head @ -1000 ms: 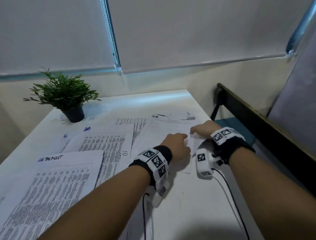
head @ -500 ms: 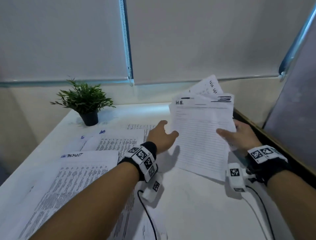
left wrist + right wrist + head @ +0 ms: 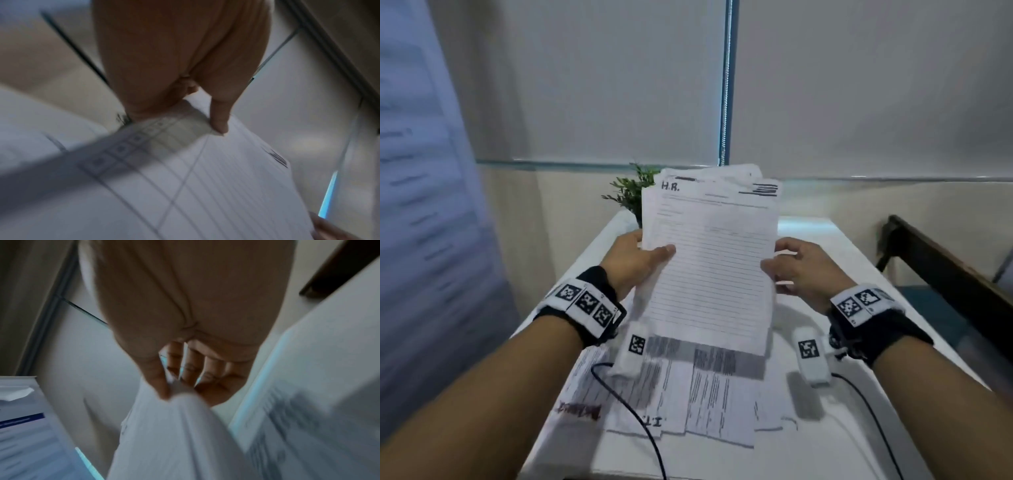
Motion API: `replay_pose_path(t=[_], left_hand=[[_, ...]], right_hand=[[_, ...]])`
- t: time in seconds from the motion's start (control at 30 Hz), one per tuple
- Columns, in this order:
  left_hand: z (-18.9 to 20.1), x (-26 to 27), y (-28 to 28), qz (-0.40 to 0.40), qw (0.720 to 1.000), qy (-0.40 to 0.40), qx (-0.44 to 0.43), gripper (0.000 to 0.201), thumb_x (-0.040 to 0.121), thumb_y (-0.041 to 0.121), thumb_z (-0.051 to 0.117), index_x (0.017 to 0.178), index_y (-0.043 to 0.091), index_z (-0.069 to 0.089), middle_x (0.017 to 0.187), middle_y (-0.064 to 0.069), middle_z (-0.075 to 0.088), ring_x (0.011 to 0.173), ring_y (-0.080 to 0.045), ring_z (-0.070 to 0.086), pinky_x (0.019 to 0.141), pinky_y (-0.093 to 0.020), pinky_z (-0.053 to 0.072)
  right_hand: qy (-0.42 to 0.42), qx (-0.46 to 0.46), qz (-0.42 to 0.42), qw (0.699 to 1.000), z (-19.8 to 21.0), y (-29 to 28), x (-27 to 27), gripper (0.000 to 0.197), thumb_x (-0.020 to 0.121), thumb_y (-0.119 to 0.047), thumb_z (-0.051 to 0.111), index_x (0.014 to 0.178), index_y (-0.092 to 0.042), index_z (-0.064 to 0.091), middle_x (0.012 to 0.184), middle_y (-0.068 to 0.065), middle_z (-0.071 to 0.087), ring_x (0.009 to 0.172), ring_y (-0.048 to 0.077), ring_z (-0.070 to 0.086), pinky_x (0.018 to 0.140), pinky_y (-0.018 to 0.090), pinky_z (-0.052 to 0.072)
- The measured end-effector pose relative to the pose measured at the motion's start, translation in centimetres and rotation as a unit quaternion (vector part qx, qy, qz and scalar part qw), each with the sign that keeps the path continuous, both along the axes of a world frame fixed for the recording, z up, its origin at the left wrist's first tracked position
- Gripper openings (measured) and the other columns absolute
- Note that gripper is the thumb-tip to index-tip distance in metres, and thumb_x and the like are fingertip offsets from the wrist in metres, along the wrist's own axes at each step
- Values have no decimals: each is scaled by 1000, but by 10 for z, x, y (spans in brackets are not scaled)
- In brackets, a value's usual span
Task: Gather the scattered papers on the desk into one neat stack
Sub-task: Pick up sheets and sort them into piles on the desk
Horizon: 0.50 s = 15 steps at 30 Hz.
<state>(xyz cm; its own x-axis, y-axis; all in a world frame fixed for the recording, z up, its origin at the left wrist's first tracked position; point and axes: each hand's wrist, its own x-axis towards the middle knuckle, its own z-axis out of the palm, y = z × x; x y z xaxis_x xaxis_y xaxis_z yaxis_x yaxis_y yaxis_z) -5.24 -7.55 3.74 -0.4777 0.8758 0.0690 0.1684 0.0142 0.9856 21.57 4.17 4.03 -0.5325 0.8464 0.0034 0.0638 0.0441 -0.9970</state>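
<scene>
Hands [image 3: 635,258] [image 3: 796,265] on opposite paper-stack [image 3: 709,267] edges

dim cool light, motion blur in wrist views

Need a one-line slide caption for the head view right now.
Both hands, left hand and right hand, hold the sheaf of papers upright above printed sheets still on the desk.

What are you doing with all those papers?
A person is tidying papers on a white desk. Both hands hold a small bundle of sheets upright above the desk: the left hand grips its left edge, the right hand pinches its right edge. The front sheet is lined and marked "H.R." More printed papers lie on the desk underneath, not gathered yet. A potted plant stands behind.
</scene>
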Motion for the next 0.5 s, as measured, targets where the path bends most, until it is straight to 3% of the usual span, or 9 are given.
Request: replay_pose_path(t=[0.07, 0.1, 0.2, 0.37, 0.43, 0.5], left_hand=[[-9, -27, -32, 78, 981, 153, -90, 37, 88, 34, 76, 116, 10, 70, 99, 0, 76, 92, -27, 74, 85, -34, 59], [-14, -38, -47, 100, 960, 220, -143, 41, 89, 43, 72, 116, 12, 69, 100, 0, 75, 92, -26, 73, 82, -30, 58], [-32, -63, -79, 113, 869, 372, -306, 63, 90, 56, 63, 134, 11, 60, 134, -9, 65, 119, -32, 63, 97, -35, 52], [-64, -85, -102, 79, 785, 393, -472, 76, 95, 63, 48, 143, 4, 44, 143, -16, 57, 124, -33, 59, 97, -36, 50], [-64, -80, -99, 100, 766, 420, -476, 76, 96, 61, 46, 148, 6, 38, 146, -18, 53, 126, -36, 57, 100, -40, 50], [-55, -64, -86, 109, 737, 479, -464, 67, 95, 56, 47, 146, 13, 38, 146, -17, 50, 129, -39, 53, 102, -46, 48]], right_hand=[[-68, -34, 42, 996, -15, -21, -27, 19, 87, 9, 70, 91, -10, 66, 83, 19, 67, 70, 28, 62, 63, 33, 55], [-106, -48, 74, 990, -22, -35, -40, 18, 88, 9, 70, 91, -7, 65, 79, 19, 69, 64, 28, 65, 61, 34, 56], [-211, -78, 164, 960, -50, -70, -72, 10, 93, 7, 68, 90, -2, 62, 74, 22, 74, 57, 24, 70, 51, 30, 57], [-266, -64, 175, 946, -70, -77, -88, 9, 95, -8, 70, 90, 0, 68, 77, 18, 76, 56, 24, 69, 49, 29, 50], [-299, -10, 126, 946, -67, -60, -81, 18, 93, -18, 74, 91, 0, 72, 78, 13, 79, 59, 22, 70, 51, 26, 51], [-371, 85, 64, 923, -63, -34, -71, 28, 90, -33, 77, 91, -5, 75, 86, 9, 80, 73, 21, 72, 58, 26, 53]])
